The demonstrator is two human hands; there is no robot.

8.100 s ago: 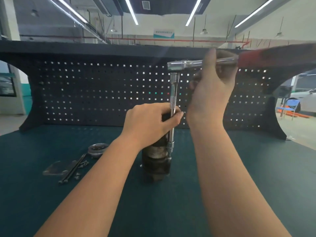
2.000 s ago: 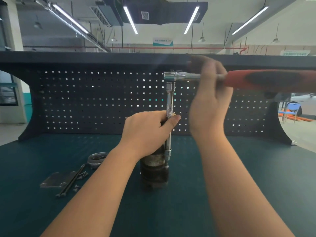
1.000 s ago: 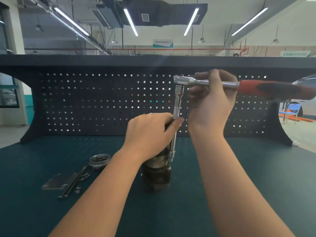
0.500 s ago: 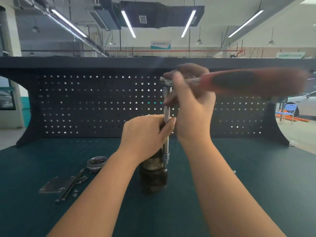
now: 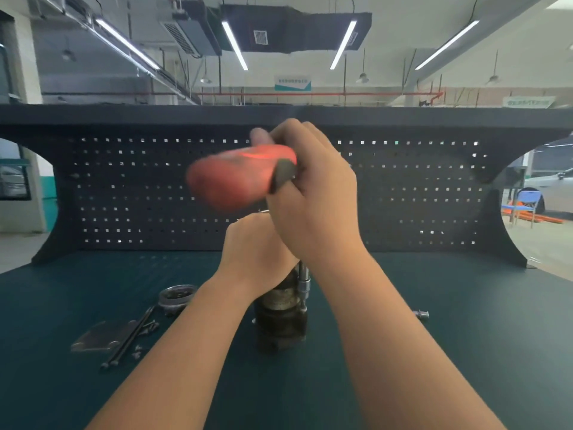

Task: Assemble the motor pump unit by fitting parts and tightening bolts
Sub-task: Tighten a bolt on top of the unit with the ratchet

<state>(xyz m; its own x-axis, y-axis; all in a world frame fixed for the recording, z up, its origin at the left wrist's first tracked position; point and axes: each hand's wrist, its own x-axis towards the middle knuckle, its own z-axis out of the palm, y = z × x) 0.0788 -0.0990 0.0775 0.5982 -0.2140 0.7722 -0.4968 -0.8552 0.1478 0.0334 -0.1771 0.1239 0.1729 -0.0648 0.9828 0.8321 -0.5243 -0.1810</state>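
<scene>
Dark green matting covers the bench (image 5: 465, 352), which fills the lower part of the head view, and two bare forearms reach in over its near edge. On the mat left of the arms lie a flat metal plate (image 5: 99, 338), two long bolts (image 5: 131, 338) laid side by side across its right edge, and a few small screws (image 5: 145, 328) just beside them. Slightly farther back sits a shallow metal ring (image 5: 177, 294).

At the middle of the bench the pump (image 5: 280, 321), a dark, grimy cylinder, stands upright on the mat. Right of the arms, well apart from it, lies a small metal fitting (image 5: 421, 314). The left hand (image 5: 257, 252) is curled over the top of the pump and grips it. A chrome socket extension (image 5: 303, 282) rises upright along the right side of the pump, with its lower end at the pump's upper edge; its upper part is hidden behind the hands.

Above the left hand, the right hand (image 5: 313, 193) is wrapped round the ratchet (image 5: 238, 176) near its head, fingers clamped on it. The red handle points left and toward the camera and is blurred; the ratchet head cannot be seen.

Behind the hands a black pegboard (image 5: 418, 187) closes the back of the bench. Beyond it show a workshop ceiling with strip lights (image 5: 235, 46), dark ducting (image 5: 294, 29) and, far right, a blue chair (image 5: 524, 201).
</scene>
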